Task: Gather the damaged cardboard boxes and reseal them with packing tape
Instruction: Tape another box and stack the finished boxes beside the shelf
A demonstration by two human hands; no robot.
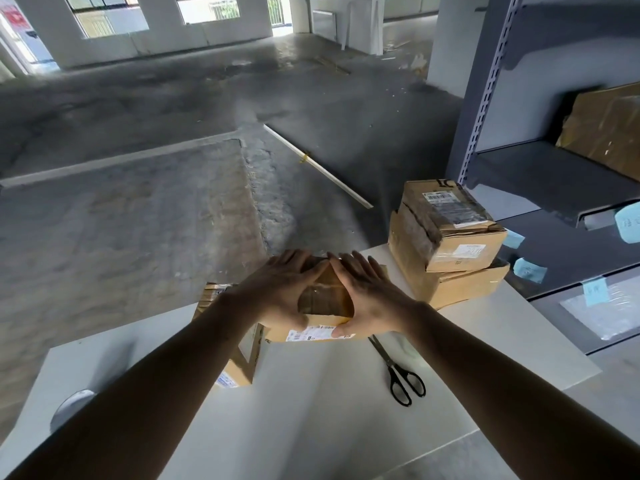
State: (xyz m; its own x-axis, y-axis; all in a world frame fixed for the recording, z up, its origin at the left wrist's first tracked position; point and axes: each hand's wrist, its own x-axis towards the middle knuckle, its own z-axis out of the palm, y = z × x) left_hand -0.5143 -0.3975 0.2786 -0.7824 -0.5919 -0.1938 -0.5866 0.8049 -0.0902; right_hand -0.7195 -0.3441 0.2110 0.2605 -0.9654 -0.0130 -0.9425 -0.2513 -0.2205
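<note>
The cardboard box point(323, 301) sits toward the far edge of the bench point(329, 410), its long axis running nine to three o'clock. Left hand point(282, 289) and right hand point(369, 294) lie spread flat on its top, fingers straight, equally near. Scissors point(398, 372) lie at five o'clock, and stacked boxes point(446, 244) at two.

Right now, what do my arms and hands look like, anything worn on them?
The left forearm and right forearm are bare to the frame's edge, no sleeves in view. The left hand and right hand wear no gloves; no watch, bracelet or ring shows.
</note>
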